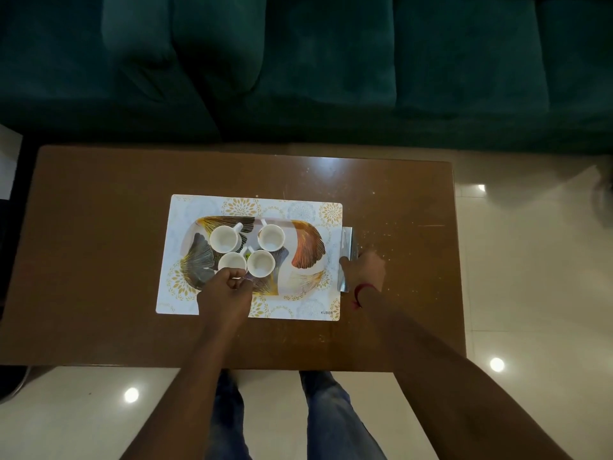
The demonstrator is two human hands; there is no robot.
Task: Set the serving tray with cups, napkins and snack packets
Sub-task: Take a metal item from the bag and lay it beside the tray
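Observation:
An oval serving tray point(305, 247) with a leaf pattern lies on a white patterned placemat point(298, 308). Several white cups stand on the tray's left half: one at the back left point(225, 240), one at the back right point(271, 238), one at the front right point(261, 263) and one at the front left point(233, 261). My left hand point(229, 287) is closed around the front left cup's near side. My right hand point(363, 268) rests on a shiny silver packet point(349, 242) lying just off the mat's right edge.
The brown table point(99, 260) has a scuffed, speckled right part. A dark green sofa point(298, 61) stands behind it. Glossy floor tiles point(530, 260) lie to the right, and my legs in jeans point(326, 413) are at the table's front edge.

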